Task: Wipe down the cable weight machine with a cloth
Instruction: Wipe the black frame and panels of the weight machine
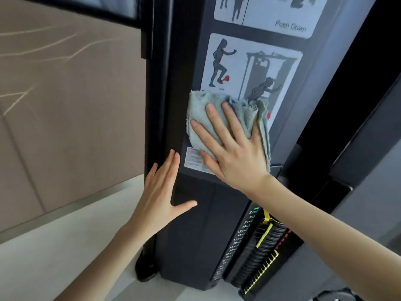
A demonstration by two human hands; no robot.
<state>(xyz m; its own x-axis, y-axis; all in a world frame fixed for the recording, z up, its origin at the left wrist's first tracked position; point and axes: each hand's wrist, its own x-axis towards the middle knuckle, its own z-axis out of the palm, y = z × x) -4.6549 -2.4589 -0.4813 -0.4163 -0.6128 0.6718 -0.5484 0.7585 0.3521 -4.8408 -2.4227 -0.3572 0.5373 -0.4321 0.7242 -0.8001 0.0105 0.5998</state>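
A pale grey smooth floor (54,263) fills the lower left of the frame. At lower centre the tall black metal column of the cable weight machine (191,235) stands on it, with a rounded black foot (145,271) on the floor at its left edge. Mid-frame, the column's dark front face bears a white exercise-diagram sticker (234,61) and a small white printed label (193,158). A crumpled pale green terry cloth (198,111) overlaps both, pressed flat by the right hand (236,157).

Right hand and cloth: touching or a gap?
Touching. The head view shows the right hand laid flat on the cloth, straight fingers pressing it against the machine panel.
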